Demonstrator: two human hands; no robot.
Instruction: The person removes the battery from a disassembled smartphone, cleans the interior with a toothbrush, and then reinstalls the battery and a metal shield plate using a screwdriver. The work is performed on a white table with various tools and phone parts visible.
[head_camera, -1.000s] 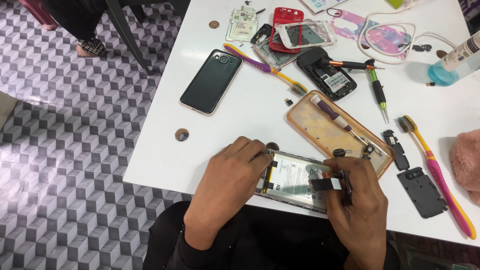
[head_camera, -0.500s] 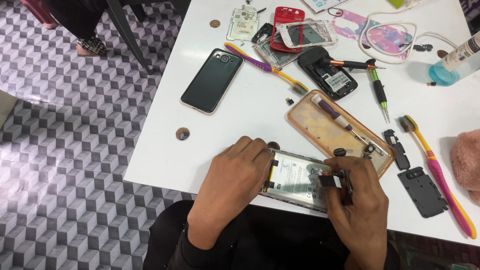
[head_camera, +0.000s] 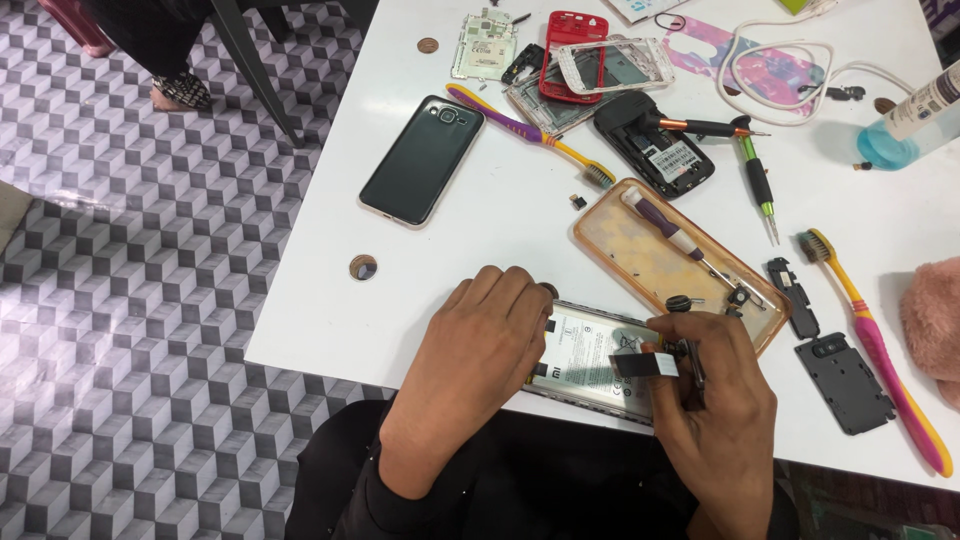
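Note:
An opened phone (head_camera: 590, 362) with its battery showing lies at the near edge of the white table (head_camera: 500, 240). My left hand (head_camera: 480, 345) lies flat over the phone's left end and holds it down. My right hand (head_camera: 715, 400) is at the phone's right end, pinching a thin dark tool (head_camera: 692, 372) beside a black flex strip (head_camera: 640, 364) that stands up off the phone. What the tool's tip touches is hidden by my fingers.
Behind the phone lies a clear amber phone case (head_camera: 660, 255) with a small screwdriver and screws in it. A dark phone (head_camera: 420, 160) lies back up at left. Toothbrushes (head_camera: 870, 340), black plastic parts (head_camera: 845, 380), a green screwdriver (head_camera: 757, 185), phone frames and a bottle (head_camera: 915, 115) crowd the far right.
My right hand has shifted slightly with the tool at the phone's right end, and the black flex strip now stands a bit higher. My left hand stays put.

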